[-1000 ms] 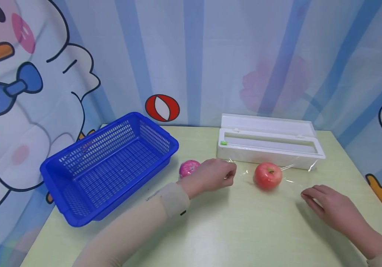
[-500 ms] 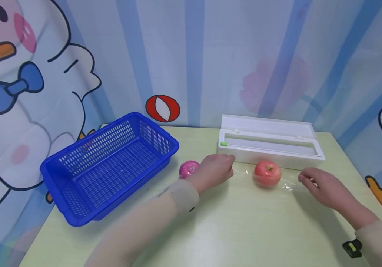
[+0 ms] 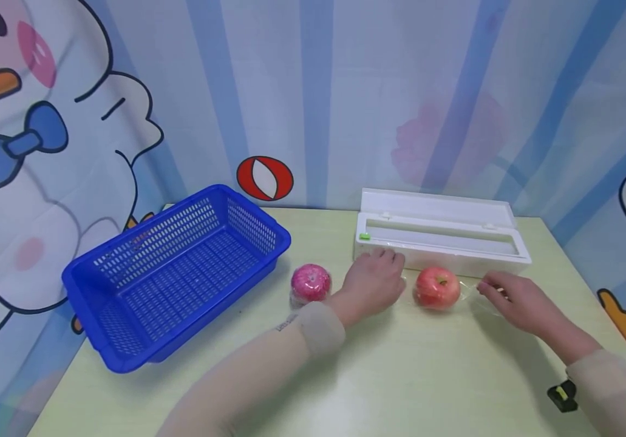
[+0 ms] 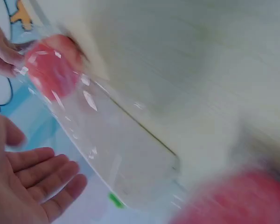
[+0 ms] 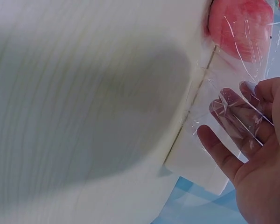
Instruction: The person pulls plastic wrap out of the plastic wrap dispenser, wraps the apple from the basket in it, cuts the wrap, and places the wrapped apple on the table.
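Observation:
A red apple (image 3: 437, 288) sits on the table in front of the white box, with clear film (image 5: 242, 112) around it. To its right, my right hand (image 3: 520, 300) pinches that film between thumb and index finger; the film lies across the other fingers in the right wrist view. My left hand (image 3: 373, 282) is to the left of the apple, and the left wrist view shows its fingers (image 4: 51, 179) loosely bent and spread, with nothing between them. A pink wrapped round item (image 3: 311, 283) rests beside my left wrist.
A blue perforated basket (image 3: 181, 315) stands on the left of the table. The white film box (image 3: 438, 258), lid raised and a green piece at its left end, stands at the back. A printed curtain (image 3: 345, 91) hangs behind the table.
My left hand has moved right toward the apple and its fingers have loosened. My right hand has moved left and slightly up, closer to the apple. More of the pink item shows.

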A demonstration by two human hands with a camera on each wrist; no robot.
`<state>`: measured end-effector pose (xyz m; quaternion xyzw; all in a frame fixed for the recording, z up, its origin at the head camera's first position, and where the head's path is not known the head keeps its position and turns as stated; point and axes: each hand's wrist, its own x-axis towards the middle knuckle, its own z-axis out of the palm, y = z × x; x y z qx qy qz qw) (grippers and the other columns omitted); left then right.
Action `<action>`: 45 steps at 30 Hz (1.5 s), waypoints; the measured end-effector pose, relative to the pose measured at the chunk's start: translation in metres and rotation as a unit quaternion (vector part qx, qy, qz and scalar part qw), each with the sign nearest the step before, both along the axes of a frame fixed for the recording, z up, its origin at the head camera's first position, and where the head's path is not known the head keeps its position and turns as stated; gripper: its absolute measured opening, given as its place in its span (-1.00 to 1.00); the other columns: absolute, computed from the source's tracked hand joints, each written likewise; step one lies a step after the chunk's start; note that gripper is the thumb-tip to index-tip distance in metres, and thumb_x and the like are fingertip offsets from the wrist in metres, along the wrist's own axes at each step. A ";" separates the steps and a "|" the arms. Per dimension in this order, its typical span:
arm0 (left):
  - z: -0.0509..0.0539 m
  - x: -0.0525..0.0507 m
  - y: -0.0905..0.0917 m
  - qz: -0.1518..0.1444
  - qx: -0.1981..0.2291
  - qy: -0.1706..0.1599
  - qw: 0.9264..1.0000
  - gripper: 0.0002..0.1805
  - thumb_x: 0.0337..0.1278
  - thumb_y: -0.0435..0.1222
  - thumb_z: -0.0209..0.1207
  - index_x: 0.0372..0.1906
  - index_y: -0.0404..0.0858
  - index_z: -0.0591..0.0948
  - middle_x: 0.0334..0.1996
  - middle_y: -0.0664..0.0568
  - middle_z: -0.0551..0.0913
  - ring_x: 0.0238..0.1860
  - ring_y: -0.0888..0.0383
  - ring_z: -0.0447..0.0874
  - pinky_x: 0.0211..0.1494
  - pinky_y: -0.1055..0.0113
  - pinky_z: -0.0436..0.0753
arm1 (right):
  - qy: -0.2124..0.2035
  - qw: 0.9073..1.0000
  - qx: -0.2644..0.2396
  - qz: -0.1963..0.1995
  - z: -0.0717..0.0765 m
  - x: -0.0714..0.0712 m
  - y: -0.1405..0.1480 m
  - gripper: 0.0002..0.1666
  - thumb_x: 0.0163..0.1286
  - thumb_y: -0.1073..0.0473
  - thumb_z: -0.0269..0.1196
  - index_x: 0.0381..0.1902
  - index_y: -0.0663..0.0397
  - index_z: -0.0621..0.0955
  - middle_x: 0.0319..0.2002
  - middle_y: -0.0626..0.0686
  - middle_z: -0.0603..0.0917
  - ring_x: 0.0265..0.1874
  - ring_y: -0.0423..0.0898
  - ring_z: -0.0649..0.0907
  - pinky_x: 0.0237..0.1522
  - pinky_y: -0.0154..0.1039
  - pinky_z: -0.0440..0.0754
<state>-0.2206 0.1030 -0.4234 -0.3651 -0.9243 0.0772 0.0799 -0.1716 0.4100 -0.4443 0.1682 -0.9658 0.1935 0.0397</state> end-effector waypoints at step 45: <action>-0.027 -0.031 0.049 -0.088 0.232 -0.219 0.944 -0.66 0.37 0.08 0.37 0.12 0.09 0.67 -0.09 0.33 0.64 -0.05 0.32 0.55 0.06 0.49 0.48 | 0.254 0.960 0.055 0.107 -0.030 0.022 -0.036 -0.04 0.65 -0.46 -0.24 0.43 0.20 0.56 0.32 0.27 0.61 0.20 0.32 0.63 0.46 0.14 0.48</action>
